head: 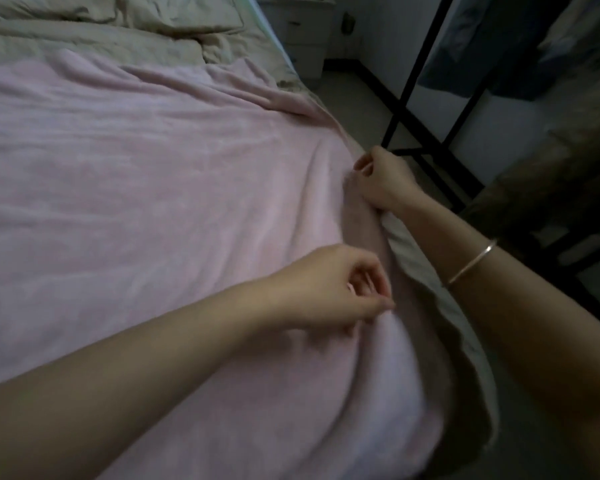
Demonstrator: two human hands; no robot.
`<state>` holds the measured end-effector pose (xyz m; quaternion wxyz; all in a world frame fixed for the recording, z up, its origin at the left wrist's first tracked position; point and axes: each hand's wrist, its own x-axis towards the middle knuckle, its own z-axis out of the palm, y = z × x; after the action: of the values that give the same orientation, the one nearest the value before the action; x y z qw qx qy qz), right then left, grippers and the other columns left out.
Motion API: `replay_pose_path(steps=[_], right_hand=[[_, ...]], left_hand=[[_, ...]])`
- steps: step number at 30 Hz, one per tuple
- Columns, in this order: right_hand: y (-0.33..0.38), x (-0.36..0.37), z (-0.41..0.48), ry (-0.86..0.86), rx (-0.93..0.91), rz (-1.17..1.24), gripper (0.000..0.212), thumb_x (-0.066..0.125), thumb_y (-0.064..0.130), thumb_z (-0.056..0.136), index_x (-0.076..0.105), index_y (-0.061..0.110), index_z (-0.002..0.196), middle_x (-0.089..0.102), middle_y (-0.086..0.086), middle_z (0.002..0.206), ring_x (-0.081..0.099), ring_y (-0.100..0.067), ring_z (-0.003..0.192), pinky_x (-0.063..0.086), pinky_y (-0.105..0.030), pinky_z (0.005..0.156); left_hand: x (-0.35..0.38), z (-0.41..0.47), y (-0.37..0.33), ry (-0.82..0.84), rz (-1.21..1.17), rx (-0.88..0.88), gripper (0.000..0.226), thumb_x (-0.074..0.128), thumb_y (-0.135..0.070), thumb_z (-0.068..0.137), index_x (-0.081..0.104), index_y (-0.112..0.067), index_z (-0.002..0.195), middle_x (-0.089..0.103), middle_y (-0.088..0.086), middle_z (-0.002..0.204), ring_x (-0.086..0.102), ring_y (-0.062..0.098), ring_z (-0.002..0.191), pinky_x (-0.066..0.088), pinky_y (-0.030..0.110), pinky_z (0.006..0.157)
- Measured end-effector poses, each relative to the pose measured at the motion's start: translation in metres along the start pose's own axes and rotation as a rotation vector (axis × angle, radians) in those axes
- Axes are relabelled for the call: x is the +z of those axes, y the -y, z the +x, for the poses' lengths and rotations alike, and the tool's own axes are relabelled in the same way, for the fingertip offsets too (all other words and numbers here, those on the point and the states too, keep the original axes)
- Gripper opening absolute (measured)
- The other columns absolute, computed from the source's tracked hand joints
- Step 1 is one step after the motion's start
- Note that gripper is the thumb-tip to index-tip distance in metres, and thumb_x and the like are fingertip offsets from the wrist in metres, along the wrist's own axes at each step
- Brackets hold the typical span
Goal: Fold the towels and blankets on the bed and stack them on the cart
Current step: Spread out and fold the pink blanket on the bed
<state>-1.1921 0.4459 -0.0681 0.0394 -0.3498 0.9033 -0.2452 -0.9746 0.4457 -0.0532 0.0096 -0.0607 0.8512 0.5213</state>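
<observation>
A large pink blanket [125,188] lies spread over the bed, wrinkled, its right edge hanging over the bed's side. My right hand [381,178] pinches that right edge near the side of the mattress; a thin bracelet sits on its forearm. My left hand [333,289] hovers closer to me over the same edge, fingers curled with thumb and fingertips together just above the cloth; whether it holds any fabric is unclear. No cart is in view.
A beige duvet and pillow [146,22] lie bunched at the head of the bed. A white nightstand [298,29] stands beyond the bed. A black metal rack [426,109] with hanging clothes stands to the right across a narrow strip of floor.
</observation>
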Motion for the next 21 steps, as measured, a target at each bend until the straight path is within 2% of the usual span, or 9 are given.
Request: replay_pose_path(steps=[2, 4, 6, 9, 12, 14, 17, 19, 21], right_hand=[[-0.013, -0.006, -0.040, 0.095, 0.041, -0.095, 0.024, 0.054, 0.033, 0.091, 0.065, 0.011, 0.093, 0.067, -0.008, 0.096, 0.063, -0.028, 0.092, 0.049, -0.034, 0.076], [-0.025, -0.009, -0.074, 0.156, 0.079, -0.141, 0.036, 0.047, 0.038, 0.095, 0.067, 0.008, 0.094, 0.068, -0.011, 0.097, 0.063, -0.030, 0.092, 0.048, -0.035, 0.075], [-0.038, -0.013, -0.102, 0.166, 0.105, -0.141, 0.044, 0.042, 0.042, 0.097, 0.066, 0.007, 0.102, 0.066, -0.013, 0.104, 0.062, -0.030, 0.095, 0.049, -0.037, 0.078], [-0.049, -0.014, -0.131, 0.155, 0.080, -0.091, 0.045, 0.040, 0.043, 0.098, 0.066, 0.006, 0.096, 0.066, -0.011, 0.098, 0.060, -0.026, 0.087, 0.045, -0.033, 0.070], [-0.057, -0.011, -0.151, 0.106, 0.042, -0.002, 0.037, 0.045, 0.043, 0.096, 0.064, 0.011, 0.092, 0.066, -0.005, 0.089, 0.060, -0.023, 0.082, 0.050, -0.037, 0.075], [-0.067, -0.016, -0.154, 0.036, 0.039, -0.035, 0.031, 0.045, 0.044, 0.096, 0.059, 0.017, 0.090, 0.062, 0.000, 0.089, 0.059, -0.024, 0.085, 0.050, -0.040, 0.078], [-0.090, -0.034, -0.150, -0.022, 0.073, -0.078, 0.031, 0.045, 0.050, 0.094, 0.056, 0.022, 0.088, 0.061, 0.002, 0.086, 0.059, -0.022, 0.081, 0.052, -0.043, 0.076], [-0.096, -0.038, -0.148, 0.046, 0.076, -0.128, 0.032, 0.046, 0.051, 0.094, 0.059, 0.023, 0.090, 0.064, -0.001, 0.088, 0.060, -0.022, 0.080, 0.053, -0.043, 0.075], [-0.093, -0.033, -0.145, 0.121, 0.042, -0.293, 0.033, 0.046, 0.050, 0.094, 0.062, 0.021, 0.097, 0.066, -0.005, 0.099, 0.061, -0.025, 0.088, 0.052, -0.040, 0.078]], left_hand=[[0.030, -0.009, -0.012, 0.099, 0.002, 0.044, 0.004, 0.068, -0.017, 0.088, 0.064, -0.018, 0.086, 0.068, -0.005, 0.069, 0.064, 0.007, 0.053, 0.053, 0.021, 0.057], [0.054, -0.016, -0.015, 0.107, 0.270, 0.125, 0.010, 0.070, -0.031, 0.085, 0.067, -0.022, 0.089, 0.067, -0.010, 0.075, 0.062, 0.003, 0.063, 0.054, 0.027, 0.066], [0.072, -0.023, -0.013, 0.080, 0.534, 0.137, 0.024, 0.068, -0.050, 0.081, 0.064, -0.027, 0.088, 0.064, -0.012, 0.081, 0.058, 0.005, 0.070, 0.050, 0.030, 0.067], [0.088, -0.029, -0.012, 0.046, 0.778, 0.091, 0.052, 0.064, -0.073, 0.068, 0.053, -0.028, 0.090, 0.061, -0.010, 0.092, 0.056, 0.013, 0.079, 0.039, 0.032, 0.062], [0.102, -0.033, -0.015, -0.022, 0.917, 0.144, 0.043, 0.065, -0.064, 0.074, 0.042, -0.029, 0.085, 0.060, -0.005, 0.095, 0.058, 0.019, 0.085, 0.033, 0.030, 0.063], [0.109, -0.033, -0.022, -0.038, 0.829, 0.182, 0.026, 0.062, -0.050, 0.083, 0.049, -0.027, 0.082, 0.065, -0.003, 0.091, 0.061, 0.021, 0.084, 0.039, 0.031, 0.064], [0.121, -0.024, -0.035, -0.042, 0.385, 0.148, 0.016, 0.069, -0.034, 0.085, 0.064, -0.019, 0.084, 0.068, -0.002, 0.081, 0.059, 0.007, 0.067, 0.050, 0.029, 0.071], [0.126, -0.015, -0.035, 0.032, 0.089, -0.001, 0.010, 0.070, -0.023, 0.086, 0.068, -0.014, 0.090, 0.067, -0.002, 0.078, 0.058, 0.000, 0.061, 0.054, 0.025, 0.071], [0.124, -0.009, -0.030, 0.151, -0.191, -0.210, 0.014, 0.062, -0.013, 0.093, 0.065, -0.006, 0.105, 0.069, 0.009, 0.086, 0.064, 0.010, 0.068, 0.057, 0.028, 0.072]])
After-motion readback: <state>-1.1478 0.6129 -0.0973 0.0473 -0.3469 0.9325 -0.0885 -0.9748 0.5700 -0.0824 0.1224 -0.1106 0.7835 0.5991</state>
